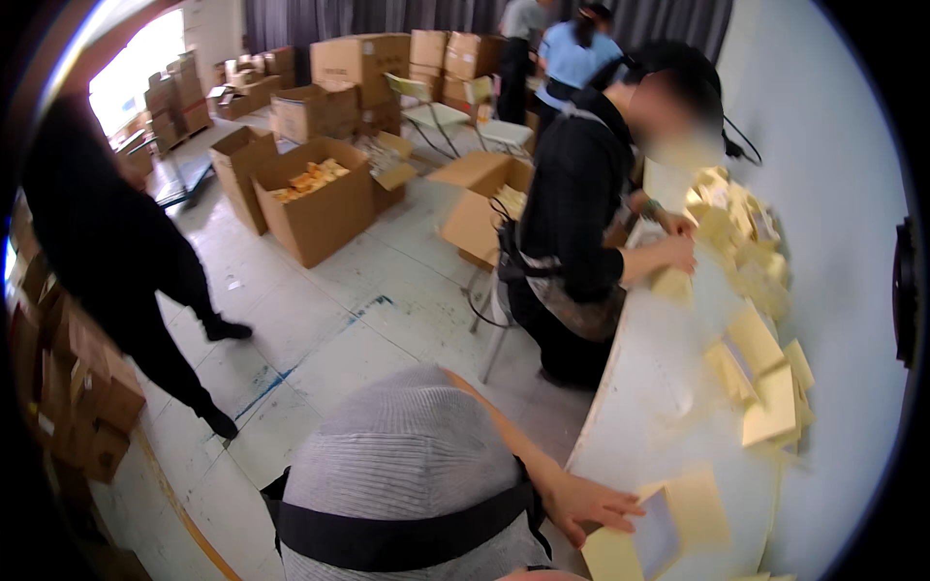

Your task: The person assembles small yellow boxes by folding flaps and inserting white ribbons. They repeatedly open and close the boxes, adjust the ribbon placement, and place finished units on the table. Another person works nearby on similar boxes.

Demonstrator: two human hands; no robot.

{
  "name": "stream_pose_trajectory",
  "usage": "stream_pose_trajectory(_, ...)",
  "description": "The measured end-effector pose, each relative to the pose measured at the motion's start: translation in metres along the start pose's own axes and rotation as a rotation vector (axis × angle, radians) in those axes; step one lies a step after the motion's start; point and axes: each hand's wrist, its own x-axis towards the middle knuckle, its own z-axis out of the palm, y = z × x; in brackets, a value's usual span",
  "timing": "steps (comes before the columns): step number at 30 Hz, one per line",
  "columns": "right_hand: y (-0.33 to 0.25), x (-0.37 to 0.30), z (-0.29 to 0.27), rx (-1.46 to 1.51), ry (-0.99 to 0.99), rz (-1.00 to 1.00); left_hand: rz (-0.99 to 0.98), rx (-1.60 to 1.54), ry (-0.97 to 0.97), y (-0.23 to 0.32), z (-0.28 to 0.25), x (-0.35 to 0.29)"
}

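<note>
Neither of my own hands can be made out. Close in front, a co-worker in a grey ribbed knit hat (417, 445) with a black strap (407, 533) sits or bends by the white table (639, 416). That person's bare arm reaches past the hat, and the hand (596, 505), fingers spread, touches an unfolded pale yellow card piece (702, 508) with a grey panel. A skin-coloured patch shows at the lower edge; whose it is, I cannot tell. Further along the table, another co-worker in black (581, 184) brings both hands (673, 247) together over yellow pieces.
Yellow folded pieces (770, 387) lie along the wall side of the table, with a heap (741, 228) farther off. Open cardboard boxes (320, 218) stand on the tiled floor. A person in dark clothes (107, 213) is at the left. Chairs (436, 114) and stacked cartons (358, 68) are behind.
</note>
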Motion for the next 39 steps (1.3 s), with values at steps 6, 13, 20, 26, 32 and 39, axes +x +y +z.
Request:
stream_pose_trajectory(6, 0.003, 0.005, -0.001, 0.078, -0.041, 0.076, 0.054, 0.196, 0.056, 0.020, -0.007, -0.003)
stream_pose_trajectory(13, 0.005, -0.003, -0.012, 0.154, 0.083, 0.246, 0.059, 0.550, -0.015, -0.017, -0.001, 0.053)
stream_pose_trajectory(20, 0.010, 0.006, 0.006, 0.030, 0.279, 0.105, -0.189, 0.325, -0.154, -0.114, 0.015, 0.184)
stream_pose_trajectory(26, -0.005, 0.024, -0.006, -0.104, 0.126, -0.096, -0.056, 0.808, -0.044, -0.142, 0.040, 0.330)
stream_pose_trajectory(32, -0.009, 0.020, -0.008, -0.209, 0.071, -0.200, 0.345, 0.336, -0.031, -0.080, 0.118, 0.405)
stream_pose_trajectory(39, -0.013, 0.017, -0.011, -0.381, 0.040, -0.338, -0.179, 0.450, -0.490, -0.079, 0.149, 0.447)
